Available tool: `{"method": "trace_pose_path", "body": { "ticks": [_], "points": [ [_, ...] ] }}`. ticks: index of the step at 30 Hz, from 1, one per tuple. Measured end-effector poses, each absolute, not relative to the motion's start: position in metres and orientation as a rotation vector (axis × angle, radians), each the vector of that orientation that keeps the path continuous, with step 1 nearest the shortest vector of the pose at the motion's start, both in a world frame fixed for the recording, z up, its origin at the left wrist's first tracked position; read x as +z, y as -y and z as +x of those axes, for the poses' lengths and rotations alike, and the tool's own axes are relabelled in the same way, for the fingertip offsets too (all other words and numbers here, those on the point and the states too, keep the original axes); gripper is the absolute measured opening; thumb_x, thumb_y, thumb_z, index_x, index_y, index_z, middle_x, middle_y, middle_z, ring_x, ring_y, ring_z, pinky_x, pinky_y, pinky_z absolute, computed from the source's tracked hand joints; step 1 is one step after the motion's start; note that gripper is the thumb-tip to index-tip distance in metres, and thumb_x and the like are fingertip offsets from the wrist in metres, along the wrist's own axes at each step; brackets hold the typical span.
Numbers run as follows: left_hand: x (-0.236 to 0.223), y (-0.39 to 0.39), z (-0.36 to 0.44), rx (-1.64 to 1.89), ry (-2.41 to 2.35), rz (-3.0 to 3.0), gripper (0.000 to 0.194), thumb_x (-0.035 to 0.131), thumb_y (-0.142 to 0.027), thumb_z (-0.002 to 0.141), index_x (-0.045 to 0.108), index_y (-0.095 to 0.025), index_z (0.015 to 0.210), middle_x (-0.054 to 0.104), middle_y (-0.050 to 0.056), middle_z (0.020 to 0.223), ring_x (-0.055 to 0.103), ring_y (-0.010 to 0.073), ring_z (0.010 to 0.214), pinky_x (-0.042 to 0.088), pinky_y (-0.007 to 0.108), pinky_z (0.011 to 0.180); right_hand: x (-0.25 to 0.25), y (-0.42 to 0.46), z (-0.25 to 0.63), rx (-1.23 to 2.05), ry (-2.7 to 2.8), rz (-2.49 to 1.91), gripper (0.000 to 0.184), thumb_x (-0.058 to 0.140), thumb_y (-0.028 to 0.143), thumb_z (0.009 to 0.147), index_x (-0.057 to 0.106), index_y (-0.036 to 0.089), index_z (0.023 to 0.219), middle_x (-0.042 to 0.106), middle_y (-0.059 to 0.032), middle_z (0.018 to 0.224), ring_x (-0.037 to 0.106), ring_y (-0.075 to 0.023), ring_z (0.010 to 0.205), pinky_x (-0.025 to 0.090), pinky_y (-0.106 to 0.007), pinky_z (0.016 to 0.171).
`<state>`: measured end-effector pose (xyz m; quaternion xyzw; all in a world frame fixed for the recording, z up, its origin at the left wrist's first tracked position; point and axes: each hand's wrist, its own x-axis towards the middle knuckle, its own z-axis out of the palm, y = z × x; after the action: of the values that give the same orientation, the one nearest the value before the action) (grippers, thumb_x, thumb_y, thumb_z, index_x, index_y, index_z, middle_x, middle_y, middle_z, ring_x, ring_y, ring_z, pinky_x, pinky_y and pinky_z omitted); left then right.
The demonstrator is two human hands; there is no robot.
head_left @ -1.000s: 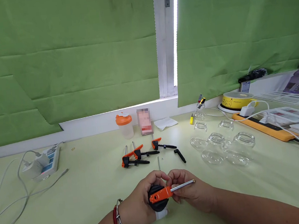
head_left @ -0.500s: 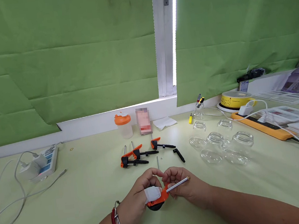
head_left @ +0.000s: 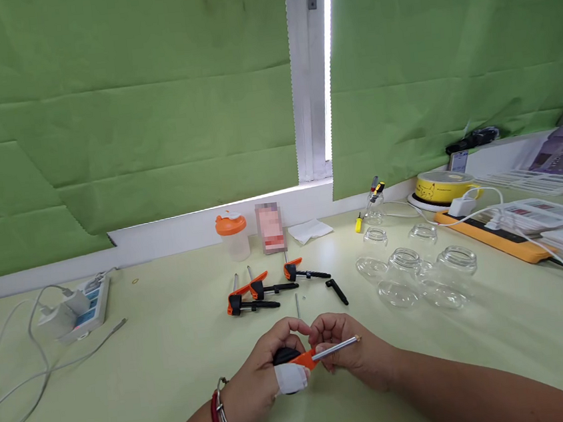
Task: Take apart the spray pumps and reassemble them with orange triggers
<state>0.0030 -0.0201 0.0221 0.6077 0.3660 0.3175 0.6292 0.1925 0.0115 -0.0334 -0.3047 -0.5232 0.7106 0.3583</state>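
Observation:
Both hands meet low in the middle of the pale green table [head_left: 176,356]. My left hand [head_left: 268,370], with a white bandage on the thumb and red and metal bangles at the wrist, is closed round the black and orange body of a small clamp [head_left: 297,359]. My right hand [head_left: 344,352] pinches the same clamp where its thin metal rod [head_left: 337,347] sticks out to the right. Just beyond the hands lie three more orange and black clamps [head_left: 257,294], a loose black handle [head_left: 337,292] and a loose thin metal pin [head_left: 297,305].
Several clear glass jars [head_left: 414,276] stand to the right. Behind are an orange-lidded cup [head_left: 233,237], a folded tissue [head_left: 311,231], a yellow round tin [head_left: 443,188], a long orange power strip [head_left: 495,235] with white cables, and stacked cards [head_left: 548,215]. A white power strip [head_left: 78,307] with trailing cables lies left.
My left hand has turned the clamp over in my grip: its orange side faced up, now the bandaged thumb covers it. Both hands shifted slightly away from me.

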Motion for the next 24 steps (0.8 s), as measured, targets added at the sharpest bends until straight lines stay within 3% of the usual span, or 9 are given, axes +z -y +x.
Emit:
{"method": "trace_pose_path", "body": {
  "ticks": [3,5,7,9,12,17,24],
  "points": [
    [0.021,0.02,0.003,0.88,-0.811,1.266,0.037,0.06,-0.027,0.068,0.052,-0.019,0.103,0.041,-0.003,0.07,0.034,0.0086,0.06,0.027,0.023,0.055,-0.03,-0.018,0.198,1.616,1.516,-0.825,0.034,0.059,0.048,0.079,0.06,0.017,0.095,0.06,-0.0035,0.08,0.052,-0.0119,0.063,0.044,-0.03,0.063],
    [0.02,0.018,0.003,1.03,-0.797,1.154,0.034,0.057,-0.03,0.073,0.05,-0.019,0.104,0.042,-0.003,0.069,0.035,0.0087,0.06,0.027,0.023,0.056,-0.027,-0.023,0.203,1.327,1.734,-0.867,0.037,0.046,0.047,0.087,0.058,0.02,0.109,0.061,-0.0088,0.103,0.056,-0.0189,0.089,0.044,-0.037,0.082],
    [0.02,0.016,0.003,1.153,-0.78,1.059,0.03,0.054,-0.032,0.078,0.05,-0.019,0.104,0.042,-0.003,0.067,0.035,0.0087,0.059,0.027,0.024,0.056,-0.025,-0.028,0.206,1.025,2.009,-0.894,0.04,0.042,0.041,0.09,0.052,0.023,0.123,0.051,-0.0099,0.127,0.044,-0.0238,0.117,0.033,-0.043,0.1],
    [0.019,0.014,0.002,1.203,-0.766,0.992,0.027,0.05,-0.034,0.082,0.051,-0.018,0.103,0.042,-0.003,0.064,0.034,0.0084,0.056,0.025,0.024,0.054,-0.024,-0.031,0.206,0.802,2.273,-0.917,0.044,0.042,0.037,0.09,0.044,0.024,0.132,0.038,-0.009,0.141,0.03,-0.026,0.13,0.025,-0.045,0.106],
    [0.017,0.012,0.002,1.216,-0.774,0.928,0.026,0.047,-0.036,0.085,0.052,-0.018,0.102,0.042,-0.003,0.063,0.033,0.0082,0.054,0.024,0.024,0.053,-0.022,-0.03,0.202,0.601,2.547,-0.947,0.046,0.041,0.034,0.089,0.042,0.021,0.133,0.033,-0.0106,0.144,0.028,-0.0285,0.131,0.025,-0.047,0.106],
    [0.018,0.013,0.005,1.216,-0.783,0.872,0.027,0.044,-0.04,0.088,0.053,-0.018,0.101,0.044,-0.002,0.064,0.035,0.008,0.052,0.024,0.025,0.052,-0.018,-0.02,0.196,0.38,2.693,-0.842,0.038,0.039,0.022,0.089,0.049,0.015,0.125,0.051,-0.0117,0.127,0.042,-0.0241,0.12,0.032,-0.039,0.103],
    [0.016,0.011,0.009,1.193,-0.814,0.789,0.032,0.042,-0.044,0.087,0.053,-0.016,0.099,0.041,-0.004,0.058,0.035,0.0084,0.049,0.025,0.025,0.051,-0.023,0.005,0.19,0.255,2.843,-0.598,0.043,0.051,0.011,0.071,0.055,0.012,0.114,0.058,-0.0113,0.113,0.049,-0.0227,0.104,0.04,-0.031,0.091]
  ]
}}
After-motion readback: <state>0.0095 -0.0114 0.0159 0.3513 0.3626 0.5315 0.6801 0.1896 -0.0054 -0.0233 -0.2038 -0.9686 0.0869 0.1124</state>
